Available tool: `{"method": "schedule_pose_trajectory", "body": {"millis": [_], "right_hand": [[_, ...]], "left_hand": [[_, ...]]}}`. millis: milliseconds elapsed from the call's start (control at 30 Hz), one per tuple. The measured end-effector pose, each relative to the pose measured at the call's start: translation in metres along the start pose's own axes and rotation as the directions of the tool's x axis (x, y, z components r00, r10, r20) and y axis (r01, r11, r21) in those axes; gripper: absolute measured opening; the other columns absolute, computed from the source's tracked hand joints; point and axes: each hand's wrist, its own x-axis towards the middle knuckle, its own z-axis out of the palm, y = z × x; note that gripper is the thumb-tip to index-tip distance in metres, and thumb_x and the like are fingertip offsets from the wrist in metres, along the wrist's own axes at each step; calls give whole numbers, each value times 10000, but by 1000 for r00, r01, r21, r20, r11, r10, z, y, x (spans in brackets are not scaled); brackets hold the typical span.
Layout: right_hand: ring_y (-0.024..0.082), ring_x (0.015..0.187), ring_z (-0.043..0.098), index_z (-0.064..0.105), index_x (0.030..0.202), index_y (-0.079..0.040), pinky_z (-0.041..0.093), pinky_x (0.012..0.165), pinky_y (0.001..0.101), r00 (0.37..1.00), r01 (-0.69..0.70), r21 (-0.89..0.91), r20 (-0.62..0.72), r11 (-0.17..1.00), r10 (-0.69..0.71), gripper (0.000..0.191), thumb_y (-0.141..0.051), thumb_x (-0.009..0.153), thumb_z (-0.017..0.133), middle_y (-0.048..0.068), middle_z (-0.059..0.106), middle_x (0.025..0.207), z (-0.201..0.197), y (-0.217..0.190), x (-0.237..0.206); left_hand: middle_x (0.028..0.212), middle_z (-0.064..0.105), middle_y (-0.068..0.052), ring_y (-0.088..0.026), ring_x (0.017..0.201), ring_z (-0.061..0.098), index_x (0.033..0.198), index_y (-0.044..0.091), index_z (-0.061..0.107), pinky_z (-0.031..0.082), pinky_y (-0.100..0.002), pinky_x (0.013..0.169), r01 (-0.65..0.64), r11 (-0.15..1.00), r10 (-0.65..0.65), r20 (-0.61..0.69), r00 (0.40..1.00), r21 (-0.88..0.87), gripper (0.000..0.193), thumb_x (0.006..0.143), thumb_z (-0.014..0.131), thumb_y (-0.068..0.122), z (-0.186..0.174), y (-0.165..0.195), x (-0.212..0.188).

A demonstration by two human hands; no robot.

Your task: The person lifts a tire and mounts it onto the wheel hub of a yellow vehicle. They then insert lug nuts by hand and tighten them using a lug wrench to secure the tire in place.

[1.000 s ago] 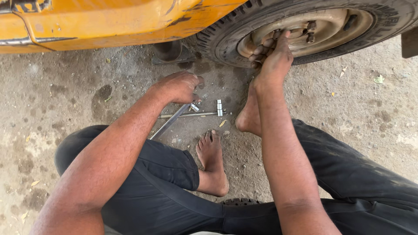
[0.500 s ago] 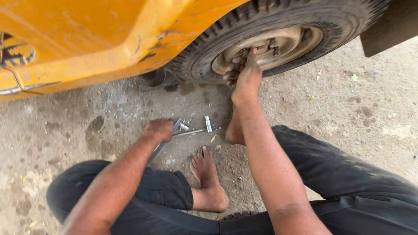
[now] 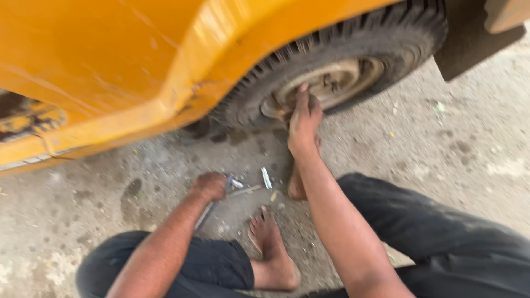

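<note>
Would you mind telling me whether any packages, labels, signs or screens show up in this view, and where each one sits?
None can be made out: no package, label, sign or screen shows.
Only the yellow vehicle body, the wheel under the right hand, and metal tools on the ground by the left hand.

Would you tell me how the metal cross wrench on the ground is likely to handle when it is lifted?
The cross wrench looks like bare steel bar, so probably stiff and heavy for its size. Its crossed arms lie flat on the gritty ground, so rolling seems unlikely. The left hand closes over it; grime might make it slippery.
</note>
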Motion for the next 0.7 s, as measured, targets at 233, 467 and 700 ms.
{"method": "schedule_pose_trajectory", "body": {"millis": [233,467,700], "right_hand": [[134,386,511,591,948,-43,360,338,294,985,-171,43,11,984,170,415,-442,1036,522,44,613,619,6,-1,-1],[115,436,533,583,933,-7,419,384,281,998,-62,33,-23,998,63,470,-453,1065,515,43,611,641,8,0,-1],[145,372,495,601,874,-20,397,354,289,974,-223,68,-17,972,225,498,-455,1064,450,50,592,562,11,-8,-1]], "left_hand": [[1215,715,-97,-232,1165,685,1256,110,654,543,-381,1046,2,1000,-2,-25,1000,-8,317,946,607,158,8,-2,2],[1254,691,-92,-231,1212,649,1260,113,652,508,-382,1080,-3,1000,3,-30,1000,2,352,918,679,194,5,-2,2],[1256,696,-92,-240,1225,649,1242,137,678,512,-385,1075,-4,999,1,-56,998,-47,327,916,650,147,8,-4,5]]}}
